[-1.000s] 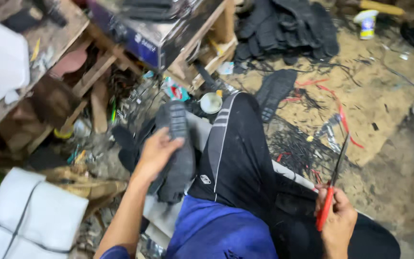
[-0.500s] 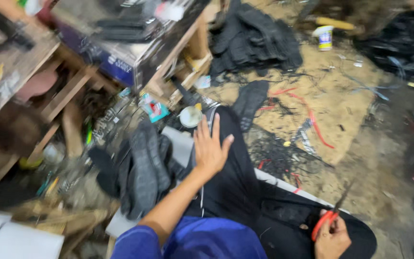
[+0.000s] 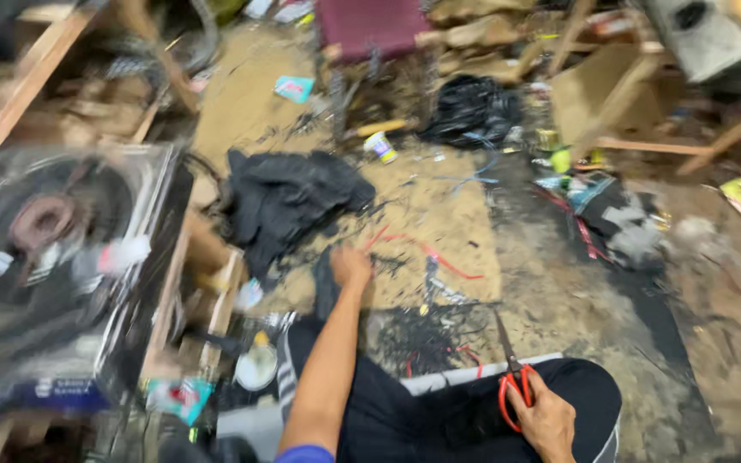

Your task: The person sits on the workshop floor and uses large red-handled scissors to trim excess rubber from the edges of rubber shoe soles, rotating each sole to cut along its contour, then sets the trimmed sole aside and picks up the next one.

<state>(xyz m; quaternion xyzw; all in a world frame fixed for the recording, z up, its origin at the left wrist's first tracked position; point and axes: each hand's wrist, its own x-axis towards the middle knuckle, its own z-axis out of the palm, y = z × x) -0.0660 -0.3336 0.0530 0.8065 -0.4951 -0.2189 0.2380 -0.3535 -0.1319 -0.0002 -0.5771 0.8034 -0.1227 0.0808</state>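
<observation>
Head view: the left hand (image 3: 351,266) reaches out at twelve o'clock from the knees, fingers curled down onto a dark sole piece (image 3: 326,287) on the floor; blur hides whether they grip it. The right hand (image 3: 546,418), at five o'clock, is closed around red-handled scissors (image 3: 512,377), blades pointing up. A heap of black pieces (image 3: 289,201) lies at eleven o'clock. A small white tub (image 3: 256,367) sits at seven o'clock, contents unclear.

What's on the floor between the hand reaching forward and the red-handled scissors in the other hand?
In the head view, between the left hand and the scissors held by the right hand, lies a tangle of black trimmings with bits of red strip on the sandy floor.
</observation>
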